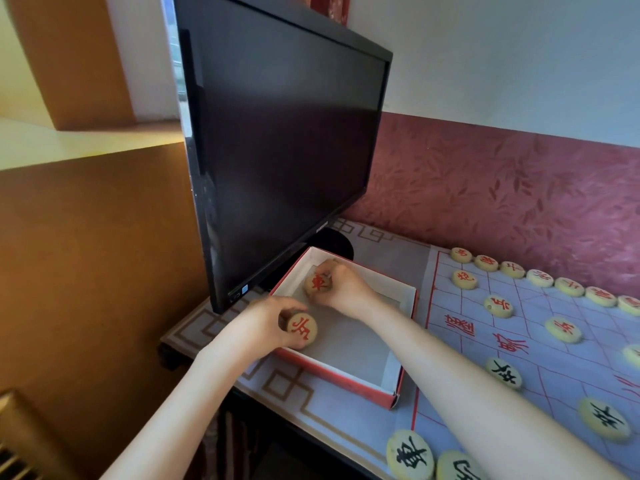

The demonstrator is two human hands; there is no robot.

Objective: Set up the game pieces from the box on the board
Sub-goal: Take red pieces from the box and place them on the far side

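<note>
Now my left hand (266, 317) pinches a red piece (302, 328) over the left rim of the box (332, 374). My right hand (343, 289) grips a second piece (317, 284) in its far corner. Risk: lifting, I clip the overhanging monitor (284, 133) and drop one short of the board (571, 368).

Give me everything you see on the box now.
The box is shallow, square, lidless, cardboard by its look, red outside and white inside. It lies flat on the board's patterned border, partly under the monitor. The right hand reaches inside, gripping a red-marked piece; the left hand holds a second piece over its left rim. No loose pieces show inside.
</note>
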